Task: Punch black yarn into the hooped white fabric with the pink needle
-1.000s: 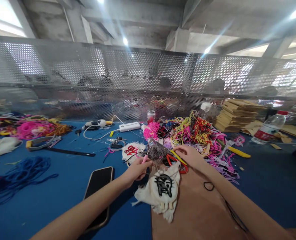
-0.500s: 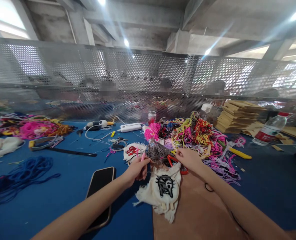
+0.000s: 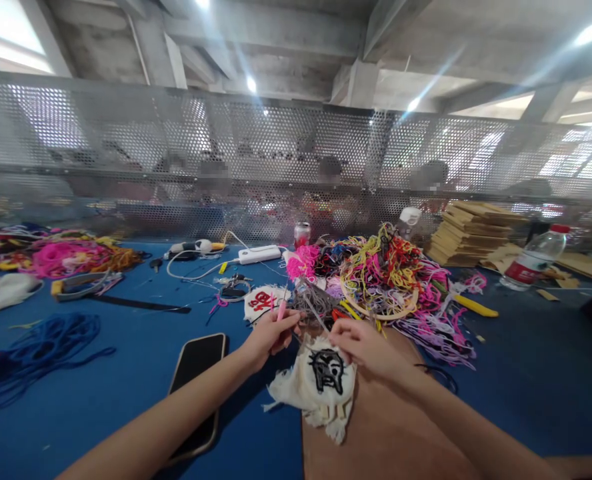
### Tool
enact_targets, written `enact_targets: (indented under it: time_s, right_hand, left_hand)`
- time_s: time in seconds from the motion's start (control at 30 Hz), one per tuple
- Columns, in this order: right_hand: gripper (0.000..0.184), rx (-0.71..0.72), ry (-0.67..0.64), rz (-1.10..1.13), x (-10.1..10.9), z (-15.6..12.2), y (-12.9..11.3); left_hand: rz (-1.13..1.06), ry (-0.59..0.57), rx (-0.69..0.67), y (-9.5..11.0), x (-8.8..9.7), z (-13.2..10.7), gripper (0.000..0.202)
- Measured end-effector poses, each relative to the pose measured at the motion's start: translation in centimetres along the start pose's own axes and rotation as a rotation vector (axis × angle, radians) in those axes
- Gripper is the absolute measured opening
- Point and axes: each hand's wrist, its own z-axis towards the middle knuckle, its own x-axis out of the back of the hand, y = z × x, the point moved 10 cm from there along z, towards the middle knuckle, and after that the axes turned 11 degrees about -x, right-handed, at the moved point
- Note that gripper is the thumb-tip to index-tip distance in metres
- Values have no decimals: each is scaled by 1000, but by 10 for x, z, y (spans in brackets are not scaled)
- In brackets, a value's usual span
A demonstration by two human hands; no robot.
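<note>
We see a black and grey face (image 3: 329, 371) already stitched on the cloth (image 3: 303, 388), which lies partly on the brown board (image 3: 376, 427) just below our hands; whether stitching remains, we cannot tell. Our left hand (image 3: 270, 335) has its grip around a pink tool (image 3: 281, 309); our right hand (image 3: 362, 343) seems to pinch a grey strand (image 3: 317, 313). We cannot make out what the bottle (image 3: 533, 259) or can (image 3: 302, 235) contains.

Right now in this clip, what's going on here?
At a blue table, the person's left hand holds a pink-handled tool, while their right hand seems to pinch a gray strand by the gray yarn. Below, a pale cloth with a stitched black-and-gray face lies partly over a brown surface.
</note>
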Motion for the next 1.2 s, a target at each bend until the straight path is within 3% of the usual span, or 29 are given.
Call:
enact_targets:
  time_s: [0.13, 0.33, 0.43, 0.5, 0.6, 0.7, 0.8, 1.0, 1.2]
  right_hand:
    - [19, -23, -81, 95, -38, 6, 13]
    - [18, -97, -239, 146, -69, 9, 25]
    - [20, -89, -275, 104, -75, 4, 23]
    - [23, -72, -255, 96, -69, 5, 20]
    - [21, -13, -122, 132, -43, 13, 10]
    - [39, 6, -19, 151, -17, 22, 4]
    - [50, -23, -124, 29, -17, 29, 8]
    - [28, -53, -233, -73, -11, 36, 24]
    - [32, 10, -136, -14, -9, 31, 15]
  left_hand:
    - [-37, 2, -28, 5, -1, -1, 31]
    - [-65, 7, -37, 3, 0, 0, 32]
    - [-114, -28, -15, -1, -3, 1, 33]
    - [-150, -46, 4, -3, -5, 2, 33]
    - [-173, -60, 17, -3, -7, 1, 31]
    - [-191, -104, 17, -2, -12, 0, 30]
    - [-209, -175, 14, -1, -19, -2, 32]
    - [-174, -258, 0, 2, -28, -6, 34]
    - [-138, -270, 50, -1, -31, -10, 35]
